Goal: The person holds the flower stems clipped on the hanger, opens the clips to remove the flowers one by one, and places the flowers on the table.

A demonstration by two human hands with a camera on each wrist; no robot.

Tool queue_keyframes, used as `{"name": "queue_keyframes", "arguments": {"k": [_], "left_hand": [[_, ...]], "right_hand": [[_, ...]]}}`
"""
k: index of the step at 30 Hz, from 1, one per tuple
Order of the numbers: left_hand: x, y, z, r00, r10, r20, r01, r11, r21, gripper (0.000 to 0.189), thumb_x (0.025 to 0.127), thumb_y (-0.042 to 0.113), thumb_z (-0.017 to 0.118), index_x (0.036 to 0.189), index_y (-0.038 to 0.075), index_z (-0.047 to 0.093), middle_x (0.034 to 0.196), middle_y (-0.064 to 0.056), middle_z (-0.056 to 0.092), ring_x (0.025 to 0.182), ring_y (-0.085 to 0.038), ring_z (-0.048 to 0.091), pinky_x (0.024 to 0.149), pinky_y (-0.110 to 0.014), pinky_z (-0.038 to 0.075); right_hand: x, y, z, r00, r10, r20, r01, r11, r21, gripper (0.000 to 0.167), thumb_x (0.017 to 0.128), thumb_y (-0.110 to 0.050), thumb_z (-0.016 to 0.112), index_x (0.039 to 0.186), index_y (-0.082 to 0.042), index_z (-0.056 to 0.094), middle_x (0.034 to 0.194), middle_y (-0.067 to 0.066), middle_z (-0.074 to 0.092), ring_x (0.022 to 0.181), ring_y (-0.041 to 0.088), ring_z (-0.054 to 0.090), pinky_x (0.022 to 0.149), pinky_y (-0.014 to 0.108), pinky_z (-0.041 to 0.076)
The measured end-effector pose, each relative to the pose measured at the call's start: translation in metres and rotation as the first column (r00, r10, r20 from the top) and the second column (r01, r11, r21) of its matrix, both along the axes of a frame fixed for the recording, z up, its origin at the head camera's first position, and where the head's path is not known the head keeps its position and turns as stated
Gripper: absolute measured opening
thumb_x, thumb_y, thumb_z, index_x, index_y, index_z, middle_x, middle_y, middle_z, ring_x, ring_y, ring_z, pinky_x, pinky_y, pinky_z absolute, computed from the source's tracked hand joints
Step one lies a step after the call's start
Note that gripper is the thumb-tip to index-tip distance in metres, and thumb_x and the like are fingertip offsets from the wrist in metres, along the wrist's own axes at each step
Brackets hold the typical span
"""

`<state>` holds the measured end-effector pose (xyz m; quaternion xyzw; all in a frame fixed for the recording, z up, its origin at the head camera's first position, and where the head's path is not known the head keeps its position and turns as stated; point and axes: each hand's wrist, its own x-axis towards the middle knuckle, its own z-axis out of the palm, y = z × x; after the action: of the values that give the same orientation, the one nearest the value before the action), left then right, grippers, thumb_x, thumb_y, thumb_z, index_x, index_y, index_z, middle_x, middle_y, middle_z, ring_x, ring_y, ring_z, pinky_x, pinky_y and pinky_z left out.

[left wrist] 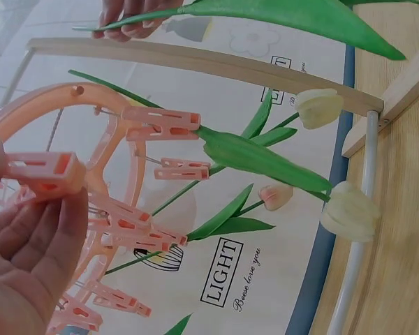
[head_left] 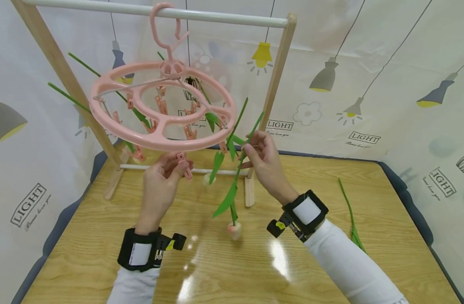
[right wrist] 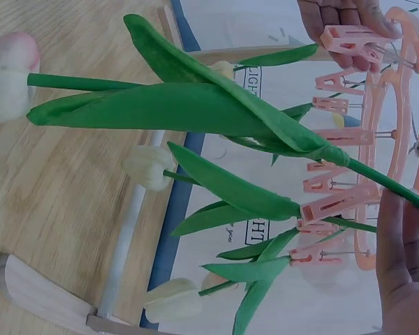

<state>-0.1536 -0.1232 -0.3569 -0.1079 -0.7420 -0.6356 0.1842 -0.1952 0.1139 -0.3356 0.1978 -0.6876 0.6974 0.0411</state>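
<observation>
A pink round drying hanger with clothespins hangs by its hook from the white bar. At its front edge my left hand pinches a pink clothespin between thumb and fingers; the left wrist view shows this clothespin up close. To the right, my right hand holds an artificial tulip by its green stem, its pink-white bloom pointing down. In the right wrist view the tulip's leaves spread before the hanger. Other tulips hang bloom-down from clothespins on the ring.
A wooden-legged rack with a white top bar stands on the wood-grain table. Another green stem lies on the table at right, partly hidden by my sleeve. A printed curtain surrounds the table.
</observation>
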Motion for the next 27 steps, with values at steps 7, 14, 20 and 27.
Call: {"name": "queue_keyframes", "arguments": {"k": [7, 14, 20, 27], "left_hand": [[0.001, -0.005, -0.002, 0.989, -0.137, -0.049, 0.139, 0.989, 0.047, 0.028, 0.097, 0.003, 0.059, 0.123, -0.005, 0.058, 0.092, 0.004, 0.069, 0.093, -0.006, 0.069, 0.079, -0.02, 0.059], [0.002, -0.007, -0.001, 0.987, -0.154, -0.035, 0.156, 0.984, 0.09, 0.031, 0.098, 0.003, 0.057, 0.127, -0.007, 0.055, 0.103, 0.003, 0.068, 0.096, -0.006, 0.068, 0.079, -0.018, 0.057], [0.003, -0.006, -0.003, 0.992, -0.123, -0.026, 0.125, 0.984, 0.128, 0.024, 0.099, 0.005, 0.056, 0.123, 0.002, 0.056, 0.108, -0.005, 0.065, 0.097, -0.011, 0.066, 0.079, -0.017, 0.056], [0.003, -0.009, -0.005, 0.993, -0.104, -0.047, 0.109, 0.986, 0.126, 0.027, 0.099, 0.002, 0.056, 0.125, -0.002, 0.055, 0.105, -0.001, 0.066, 0.094, -0.009, 0.065, 0.078, -0.016, 0.056]], "right_hand": [[-0.003, 0.011, 0.004, 0.997, -0.044, -0.062, 0.046, 0.998, 0.032, 0.021, 0.104, -0.001, 0.04, 0.125, -0.002, 0.036, 0.112, -0.003, 0.049, 0.083, 0.009, 0.059, 0.065, 0.023, 0.058], [-0.008, 0.03, 0.012, 0.99, -0.097, -0.105, 0.104, 0.992, 0.067, 0.026, 0.105, -0.004, 0.041, 0.129, 0.0, 0.033, 0.106, 0.001, 0.046, 0.082, 0.008, 0.058, 0.066, 0.021, 0.056], [-0.013, 0.048, 0.018, 0.977, -0.151, -0.149, 0.171, 0.977, 0.127, 0.027, 0.105, -0.006, 0.041, 0.13, 0.001, 0.032, 0.104, 0.0, 0.048, 0.077, 0.008, 0.056, 0.062, 0.02, 0.056], [-0.018, 0.065, 0.017, 0.968, -0.194, -0.162, 0.225, 0.954, 0.199, 0.034, 0.106, -0.01, 0.039, 0.135, 0.005, 0.029, 0.104, -0.001, 0.047, 0.073, 0.01, 0.056, 0.059, 0.02, 0.056]]}}
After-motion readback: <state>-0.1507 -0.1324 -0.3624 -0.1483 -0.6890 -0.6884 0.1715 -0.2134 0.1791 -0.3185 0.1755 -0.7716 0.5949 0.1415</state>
